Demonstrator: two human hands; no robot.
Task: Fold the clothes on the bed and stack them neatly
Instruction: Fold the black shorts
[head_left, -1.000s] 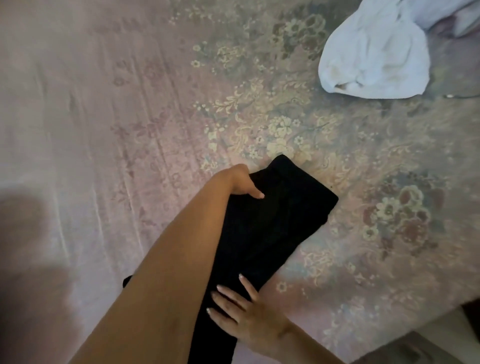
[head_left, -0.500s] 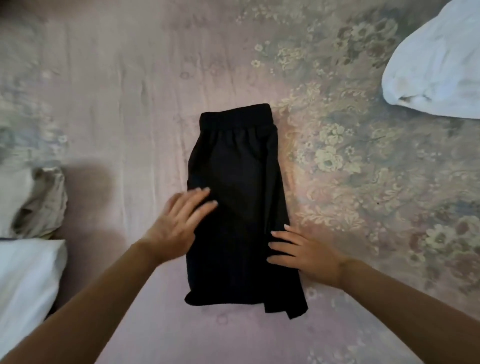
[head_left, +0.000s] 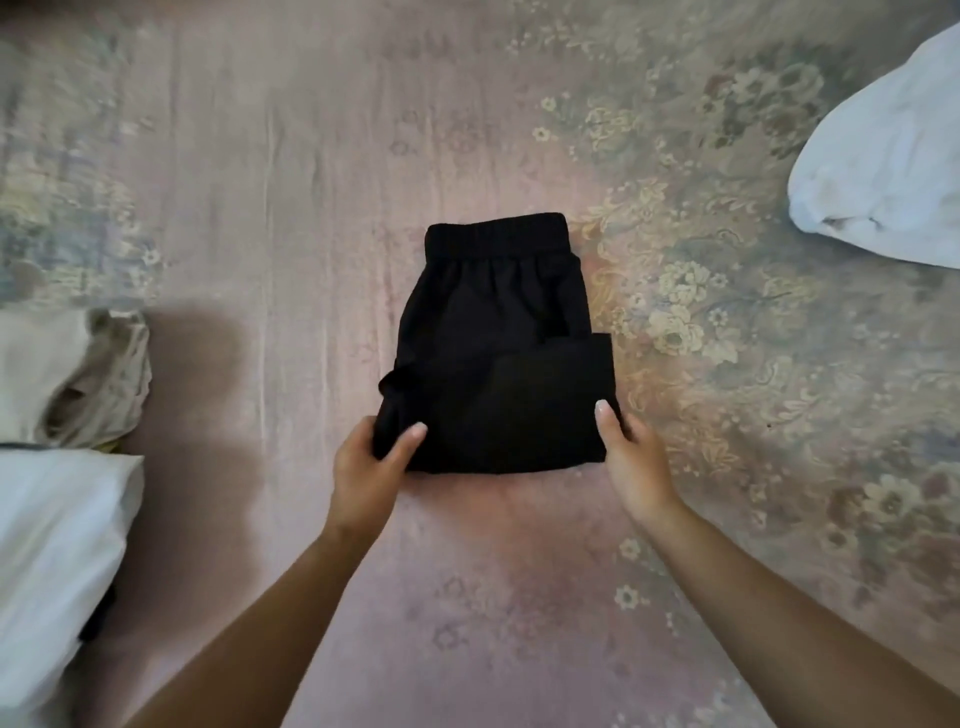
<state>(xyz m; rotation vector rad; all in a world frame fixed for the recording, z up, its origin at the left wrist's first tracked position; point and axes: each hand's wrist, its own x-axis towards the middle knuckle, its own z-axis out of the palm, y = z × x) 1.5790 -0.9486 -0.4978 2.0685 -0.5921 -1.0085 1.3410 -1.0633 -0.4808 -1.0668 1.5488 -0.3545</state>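
Note:
Black trousers (head_left: 493, 358) with an elastic waistband at the far end lie folded short on the bed's pink floral sheet (head_left: 291, 218). The near part is doubled up over the rest. My left hand (head_left: 371, 470) pinches the near left corner of the fold, thumb on top. At the near right corner my right hand (head_left: 631, 465) grips the same fold, thumb on the cloth. A white garment (head_left: 883, 176) lies crumpled at the far right.
At the left edge sit a beige garment (head_left: 72, 374) and, nearer to me, a white folded item (head_left: 52, 561) with something dark under it. The sheet between them and the trousers is bare.
Half a second ago the trousers lay long and flat under my open palms. Now their near end is folded up over the rest, and both hands grip the near fold.

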